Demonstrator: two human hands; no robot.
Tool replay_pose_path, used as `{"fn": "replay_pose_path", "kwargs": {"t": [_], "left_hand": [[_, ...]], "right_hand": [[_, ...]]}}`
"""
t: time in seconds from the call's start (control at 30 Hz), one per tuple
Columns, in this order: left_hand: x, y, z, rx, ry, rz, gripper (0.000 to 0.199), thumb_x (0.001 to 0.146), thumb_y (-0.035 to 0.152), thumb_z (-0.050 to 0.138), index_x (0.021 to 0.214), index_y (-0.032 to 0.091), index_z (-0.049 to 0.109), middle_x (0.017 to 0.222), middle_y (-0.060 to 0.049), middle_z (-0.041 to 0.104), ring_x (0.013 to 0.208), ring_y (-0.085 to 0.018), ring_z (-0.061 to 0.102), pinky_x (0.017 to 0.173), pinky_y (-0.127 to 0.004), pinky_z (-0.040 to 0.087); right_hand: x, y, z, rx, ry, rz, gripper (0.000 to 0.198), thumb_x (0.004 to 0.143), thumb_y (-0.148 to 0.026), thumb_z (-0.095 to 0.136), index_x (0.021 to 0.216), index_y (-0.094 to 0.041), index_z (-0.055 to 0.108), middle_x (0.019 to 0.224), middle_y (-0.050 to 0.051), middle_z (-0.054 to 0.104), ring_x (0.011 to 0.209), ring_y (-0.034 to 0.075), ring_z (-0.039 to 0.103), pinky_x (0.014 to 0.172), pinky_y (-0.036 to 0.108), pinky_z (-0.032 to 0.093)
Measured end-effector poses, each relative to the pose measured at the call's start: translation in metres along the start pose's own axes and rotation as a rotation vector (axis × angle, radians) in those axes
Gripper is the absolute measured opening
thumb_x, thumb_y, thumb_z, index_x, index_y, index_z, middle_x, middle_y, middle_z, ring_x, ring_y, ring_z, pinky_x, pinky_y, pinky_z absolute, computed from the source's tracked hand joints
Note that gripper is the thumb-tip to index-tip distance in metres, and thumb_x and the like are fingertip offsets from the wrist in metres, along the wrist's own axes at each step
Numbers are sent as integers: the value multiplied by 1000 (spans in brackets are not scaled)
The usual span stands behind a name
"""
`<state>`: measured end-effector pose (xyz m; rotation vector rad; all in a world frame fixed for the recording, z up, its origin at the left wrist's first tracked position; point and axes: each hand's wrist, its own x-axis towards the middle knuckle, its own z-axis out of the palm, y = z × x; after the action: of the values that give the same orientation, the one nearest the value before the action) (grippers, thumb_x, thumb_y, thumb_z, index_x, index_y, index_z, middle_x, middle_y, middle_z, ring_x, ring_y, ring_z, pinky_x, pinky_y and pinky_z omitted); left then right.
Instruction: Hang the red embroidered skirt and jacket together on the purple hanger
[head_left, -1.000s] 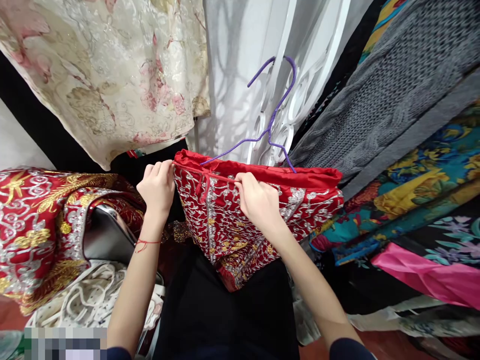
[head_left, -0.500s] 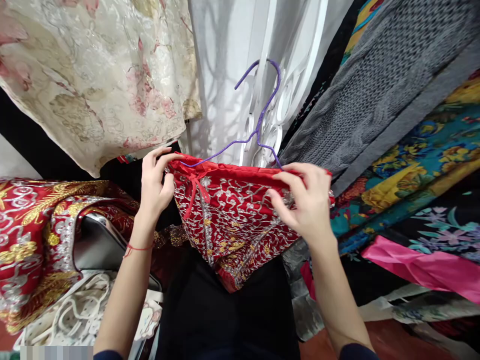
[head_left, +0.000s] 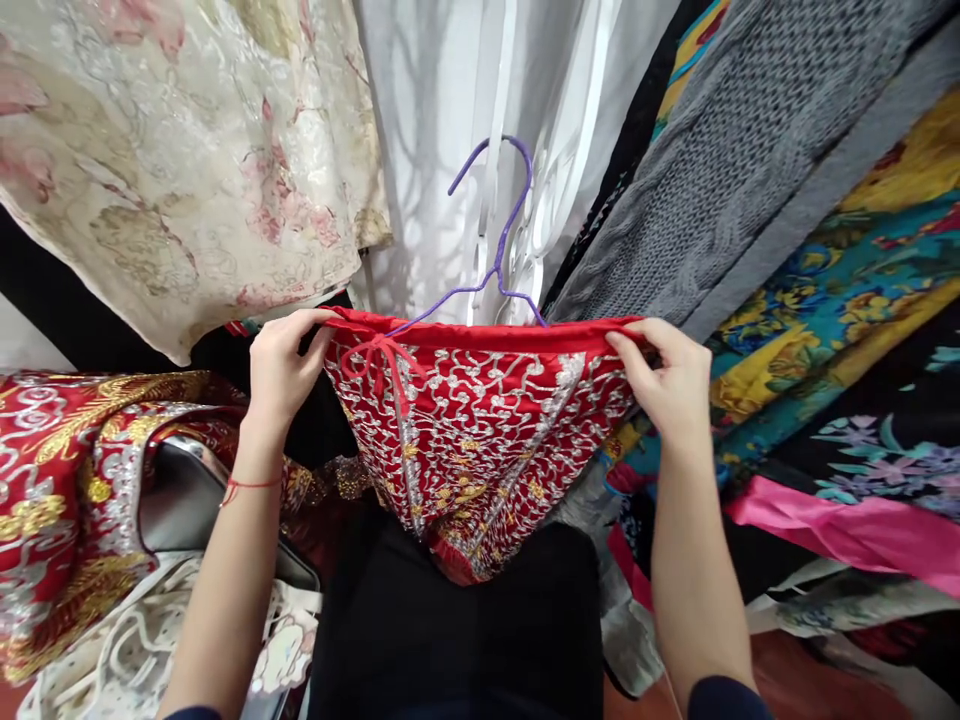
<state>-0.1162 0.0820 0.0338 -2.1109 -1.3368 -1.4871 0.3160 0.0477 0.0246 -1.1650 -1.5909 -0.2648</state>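
Observation:
A red embroidered skirt point(head_left: 465, 430) with silver and gold patterning hangs over my lap, its plain red waistband stretched straight between my hands. My left hand point(head_left: 289, 365) pinches the waistband's left end, beside a red tie bow. At the right end, my right hand point(head_left: 664, 370) pinches the band between thumb and fingers. A purple hanger point(head_left: 499, 250) rises out of the waist opening with its hook upward; its lower part is hidden inside the skirt.
A cream floral cloth point(head_left: 187, 170) hangs at upper left. Below it lies another red-and-gold embroidered garment point(head_left: 52, 480) over a dark metal-edged object. A grey knit garment point(head_left: 697, 170) and flowered fabrics point(head_left: 810, 300) hang on the right. White fabric point(head_left: 420, 130) is behind the hanger.
My hands have moved apart and now grip the waistband's ends, pulling it taut. The right hand has closed on its end. The hanger sits slightly further left and lower in view.

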Motion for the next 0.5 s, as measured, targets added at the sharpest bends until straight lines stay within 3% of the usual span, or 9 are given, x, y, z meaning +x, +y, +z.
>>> {"fn": "replay_pose_path", "kwargs": {"t": [0.1,0.17,0.33,0.5], "left_hand": [[8,16,2,-15,138,32,17,94,27,54,97,24,70,104,-8,75,100,-24,70,94,-39,51],[12,18,7,-29,149,42,16,93,27,53,97,23,68,103,-8,74,99,-23,69,94,-39,51],[5,-10,30,-198,-46,-120,24,94,40,51,99,19,61,91,-6,70,79,-16,65,77,-28,51],[-12,-21,46,-232,16,-220,33,96,52,48,102,20,57,78,-2,62,64,-13,55,65,-25,45]], "right_hand": [[2,-5,13,-113,263,1,31,97,-45,52,82,-21,63,83,9,64,80,23,62,77,37,49],[-5,-5,23,-156,338,1,32,99,-45,49,84,-21,63,84,9,62,82,23,61,79,37,49],[-29,7,52,-196,252,-1,38,103,-46,40,81,-22,60,78,6,61,73,19,59,72,33,48],[-24,37,83,-226,275,5,51,104,-51,25,74,-22,55,71,7,58,66,19,56,67,33,45]]}}
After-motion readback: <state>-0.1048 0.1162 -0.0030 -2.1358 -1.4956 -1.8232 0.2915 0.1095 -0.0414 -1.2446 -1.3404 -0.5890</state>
